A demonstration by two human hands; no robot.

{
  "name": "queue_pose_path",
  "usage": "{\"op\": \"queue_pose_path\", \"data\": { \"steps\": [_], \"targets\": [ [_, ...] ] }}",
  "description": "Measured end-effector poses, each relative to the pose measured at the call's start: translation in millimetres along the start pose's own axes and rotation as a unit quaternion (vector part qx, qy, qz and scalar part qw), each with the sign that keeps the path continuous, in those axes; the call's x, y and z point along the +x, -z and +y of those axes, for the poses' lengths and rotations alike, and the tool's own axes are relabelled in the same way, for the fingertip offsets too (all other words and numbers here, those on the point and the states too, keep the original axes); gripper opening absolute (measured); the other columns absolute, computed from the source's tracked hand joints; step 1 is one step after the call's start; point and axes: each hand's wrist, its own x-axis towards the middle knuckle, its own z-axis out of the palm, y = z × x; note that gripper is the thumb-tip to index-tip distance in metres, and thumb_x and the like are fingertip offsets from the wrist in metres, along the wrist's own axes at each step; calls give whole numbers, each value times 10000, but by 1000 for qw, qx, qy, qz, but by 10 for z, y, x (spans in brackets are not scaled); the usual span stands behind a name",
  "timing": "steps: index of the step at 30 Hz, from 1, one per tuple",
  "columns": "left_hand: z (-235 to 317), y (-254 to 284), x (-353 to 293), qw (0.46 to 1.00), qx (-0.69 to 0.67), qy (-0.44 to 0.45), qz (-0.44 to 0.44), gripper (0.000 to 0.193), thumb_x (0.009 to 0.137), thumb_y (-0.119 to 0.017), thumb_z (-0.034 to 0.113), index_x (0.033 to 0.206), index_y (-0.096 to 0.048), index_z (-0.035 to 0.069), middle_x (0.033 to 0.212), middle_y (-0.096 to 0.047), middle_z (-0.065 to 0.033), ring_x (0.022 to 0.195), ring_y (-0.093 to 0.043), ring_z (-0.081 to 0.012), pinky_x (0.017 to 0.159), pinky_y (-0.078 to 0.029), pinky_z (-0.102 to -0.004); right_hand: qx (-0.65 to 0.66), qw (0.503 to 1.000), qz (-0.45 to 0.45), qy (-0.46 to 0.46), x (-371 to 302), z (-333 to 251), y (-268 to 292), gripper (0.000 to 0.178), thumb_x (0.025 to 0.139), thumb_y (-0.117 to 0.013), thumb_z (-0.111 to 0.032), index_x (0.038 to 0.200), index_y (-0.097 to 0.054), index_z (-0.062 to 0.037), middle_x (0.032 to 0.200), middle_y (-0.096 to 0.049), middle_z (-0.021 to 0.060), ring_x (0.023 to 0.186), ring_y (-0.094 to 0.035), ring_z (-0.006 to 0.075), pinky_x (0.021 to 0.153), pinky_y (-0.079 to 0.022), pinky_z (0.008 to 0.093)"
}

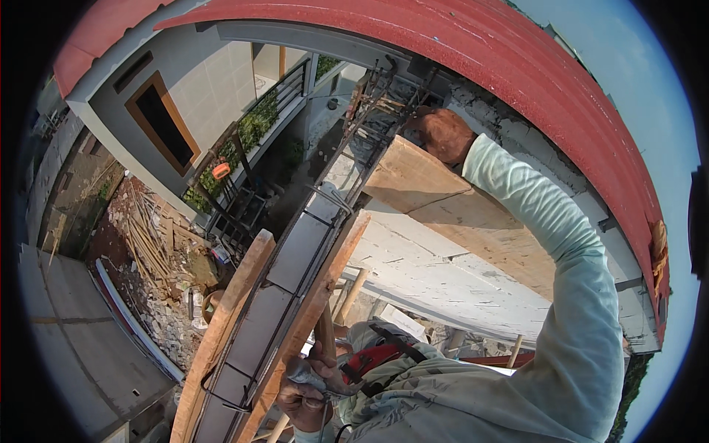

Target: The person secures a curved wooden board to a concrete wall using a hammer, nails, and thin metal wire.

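Observation:
My right hand [445, 136] is stretched out and closed over the far end of a wide wooden board [450, 196]. The board lies tilted against the white block wall [413, 244]. Close to my body, my left hand [304, 402] is closed round a hammer [304, 373] with a grey metal head; part of it is hidden by the fingers. Just beside this hand runs a narrow plank [314, 303] along one side of a row of light blocks [292, 262]. A second plank [229, 325] flanks the other side. A thin rebar frame [299, 295] lies over the blocks.
A red roof [473, 37] curves overhead at the far right. Rebar ends [384, 100] stick up at the far end of the blocks. Far below on the left lie rubble [166, 295] and loose sticks [148, 240]. Bamboo poles [351, 295] stand beneath the wall.

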Motion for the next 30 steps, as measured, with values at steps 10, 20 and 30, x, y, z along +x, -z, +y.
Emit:
{"op": "queue_pose_path", "data": {
  "steps": [10,20,30],
  "targets": [
    [-61,22,-7,999,-29,-20,-19,247,713,-751,231,730,-560,76,898,-633,-195,943,-591,-353,967,-386,-548,13,999,-27,18,46,125,0,229,679,-562,-7,888,-655,0,896,-651,224,888,-618,395,767,-498,465],
    [-69,-63,15,997,-17,-77,-10,294,817,-706,290,802,-543,46,924,-601,-189,916,-584,-292,1047,-310,-550,48,984,166,-50,-432,-318,293,363,773,-528,79,1120,-610,9,1052,-611,231,894,-621,394,761,-500,403],
    [25,-221,-263,996,-34,-52,-71,228,834,-690,236,860,-580,38,1018,-591,-215,1060,-541,-365,957,-380,-565,239,914,314,92,-576,-1496,3,239,898,-576,-156,1057,-622,15,985,-605,175,923,-592,353,758,-506,406]
  ]
}}
